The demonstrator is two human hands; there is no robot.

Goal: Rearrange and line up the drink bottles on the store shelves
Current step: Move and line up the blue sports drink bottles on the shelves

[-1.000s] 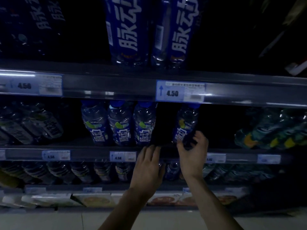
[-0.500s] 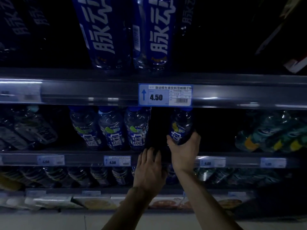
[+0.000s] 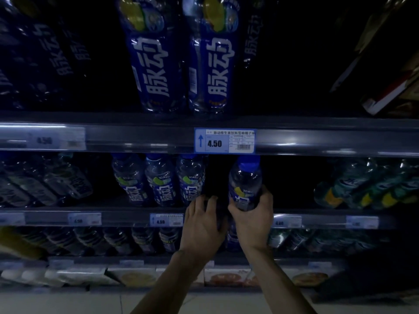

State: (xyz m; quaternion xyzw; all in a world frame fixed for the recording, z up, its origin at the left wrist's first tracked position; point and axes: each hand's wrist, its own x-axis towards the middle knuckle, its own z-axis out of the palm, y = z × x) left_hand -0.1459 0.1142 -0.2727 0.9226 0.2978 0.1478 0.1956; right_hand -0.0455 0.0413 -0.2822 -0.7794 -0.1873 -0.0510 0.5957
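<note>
A blue-capped drink bottle (image 3: 244, 180) with a blue label stands on the middle shelf (image 3: 127, 215), and my right hand (image 3: 254, 220) is wrapped around its lower half. Three matching bottles (image 3: 158, 182) stand in a row just to its left, with a dark gap between them and the held bottle. My left hand (image 3: 201, 225) rests at the shelf's front edge below that gap, fingers spread, touching the base of the nearest row bottle. Two large blue bottles (image 3: 181, 64) stand on the upper shelf (image 3: 317, 141).
A 4.50 price tag (image 3: 224, 141) hangs on the upper shelf rail. Tilted clear bottles (image 3: 45, 182) lie at the middle shelf's left, green-labelled bottles (image 3: 367, 189) at its right. More bottles (image 3: 113, 239) fill the lower shelf; packaged food (image 3: 136, 276) sits below.
My right hand has closed more fully round the single bottle and brought it forward and slightly left. My left hand has risen to the shelf edge. The view has moved closer.
</note>
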